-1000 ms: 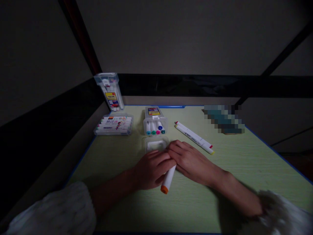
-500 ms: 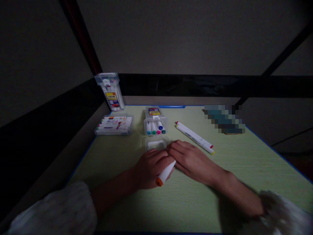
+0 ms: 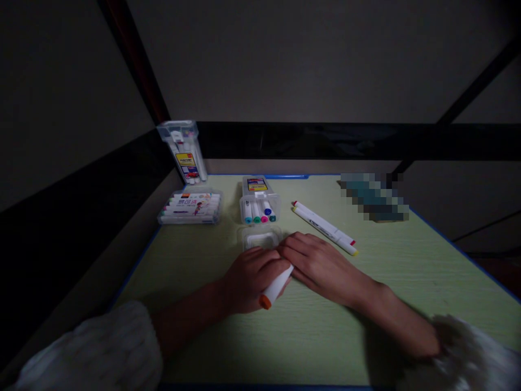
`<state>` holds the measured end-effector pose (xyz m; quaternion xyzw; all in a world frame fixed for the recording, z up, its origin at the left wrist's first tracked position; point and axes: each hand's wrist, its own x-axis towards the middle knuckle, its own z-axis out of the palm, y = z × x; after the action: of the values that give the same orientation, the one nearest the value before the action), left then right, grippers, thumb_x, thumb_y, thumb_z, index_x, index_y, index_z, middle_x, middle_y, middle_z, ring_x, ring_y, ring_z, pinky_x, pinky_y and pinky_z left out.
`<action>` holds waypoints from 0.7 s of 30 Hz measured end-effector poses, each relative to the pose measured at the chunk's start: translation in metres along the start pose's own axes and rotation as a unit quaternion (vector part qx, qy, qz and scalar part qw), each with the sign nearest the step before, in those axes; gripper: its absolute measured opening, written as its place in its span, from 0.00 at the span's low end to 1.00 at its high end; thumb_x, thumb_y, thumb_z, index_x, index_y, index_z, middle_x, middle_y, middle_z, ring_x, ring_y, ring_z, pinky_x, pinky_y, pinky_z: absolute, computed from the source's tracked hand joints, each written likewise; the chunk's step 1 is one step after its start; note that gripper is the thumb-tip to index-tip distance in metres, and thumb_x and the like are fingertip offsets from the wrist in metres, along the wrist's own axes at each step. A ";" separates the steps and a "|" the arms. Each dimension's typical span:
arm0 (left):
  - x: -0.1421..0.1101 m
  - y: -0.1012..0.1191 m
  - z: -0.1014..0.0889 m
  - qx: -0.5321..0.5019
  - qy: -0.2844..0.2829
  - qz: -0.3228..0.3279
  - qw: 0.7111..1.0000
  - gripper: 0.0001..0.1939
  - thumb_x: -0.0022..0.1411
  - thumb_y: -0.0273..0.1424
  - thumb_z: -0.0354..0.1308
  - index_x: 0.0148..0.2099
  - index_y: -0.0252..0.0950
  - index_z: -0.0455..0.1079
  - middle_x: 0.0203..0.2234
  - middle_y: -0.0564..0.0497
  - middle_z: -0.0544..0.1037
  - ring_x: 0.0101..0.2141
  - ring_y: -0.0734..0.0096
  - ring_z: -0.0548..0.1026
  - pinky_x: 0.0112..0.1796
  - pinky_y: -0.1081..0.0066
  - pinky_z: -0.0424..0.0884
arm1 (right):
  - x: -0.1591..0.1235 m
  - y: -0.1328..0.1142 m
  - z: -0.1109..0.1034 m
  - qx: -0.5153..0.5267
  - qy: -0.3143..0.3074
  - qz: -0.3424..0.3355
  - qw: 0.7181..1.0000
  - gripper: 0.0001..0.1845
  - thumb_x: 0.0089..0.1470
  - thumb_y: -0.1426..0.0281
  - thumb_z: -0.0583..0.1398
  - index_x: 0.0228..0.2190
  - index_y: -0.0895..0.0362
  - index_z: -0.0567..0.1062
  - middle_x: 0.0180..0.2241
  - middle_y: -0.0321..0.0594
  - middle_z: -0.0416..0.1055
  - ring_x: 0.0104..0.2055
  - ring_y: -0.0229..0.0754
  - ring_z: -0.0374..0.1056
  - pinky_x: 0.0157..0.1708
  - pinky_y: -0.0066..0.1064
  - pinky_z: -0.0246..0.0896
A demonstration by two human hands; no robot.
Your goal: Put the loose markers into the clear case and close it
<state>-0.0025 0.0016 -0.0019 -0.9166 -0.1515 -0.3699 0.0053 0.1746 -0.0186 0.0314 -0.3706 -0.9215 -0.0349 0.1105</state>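
A white marker (image 3: 279, 283) with an orange end slants through my left hand (image 3: 253, 279), whose fingers are wrapped round it. My right hand (image 3: 313, 265) meets the left one at the marker's far end, its fingers curled and pressed together there; that end of the marker is hidden beneath them. Just beyond both hands lies a clear plastic lid (image 3: 261, 237), partly covered by my fingers. Behind it is an open clear case (image 3: 260, 200) on its side, with several white markers showing coloured ends toward me.
Two white markers (image 3: 325, 228) with red and yellow ends lie to the right. A flat marker case (image 3: 190, 208) is at left, and a tall marker case (image 3: 186, 155) stands in the back left corner. A blurred-out item (image 3: 374, 196) rests at the table's (image 3: 411, 271) right edge.
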 end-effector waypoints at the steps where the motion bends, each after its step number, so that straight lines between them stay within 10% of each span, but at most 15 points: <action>1: 0.000 0.000 0.000 0.002 -0.002 -0.001 1.000 0.07 0.60 0.28 0.48 0.39 0.31 0.63 0.26 0.49 0.72 0.27 0.71 0.70 0.30 0.72 0.66 | 0.000 0.000 0.001 -0.004 0.002 -0.001 1.000 0.08 0.55 0.74 0.52 0.34 0.60 0.70 0.33 0.44 0.68 0.37 0.45 0.61 0.37 0.37 0.59; 21: -0.001 -0.001 0.003 0.015 -0.070 -0.012 0.997 0.08 0.57 0.27 0.48 0.39 0.32 0.64 0.27 0.49 0.70 0.28 0.71 0.68 0.32 0.71 0.65 | -0.001 0.001 0.003 -0.002 -0.010 0.000 1.000 0.06 0.54 0.75 0.53 0.32 0.60 0.70 0.33 0.43 0.68 0.38 0.45 0.60 0.38 0.37 0.59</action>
<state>-0.0017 0.0023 -0.0048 -0.9382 -0.1679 -0.3026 0.0043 0.1755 -0.0179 0.0282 -0.3713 -0.9224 -0.0329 0.1008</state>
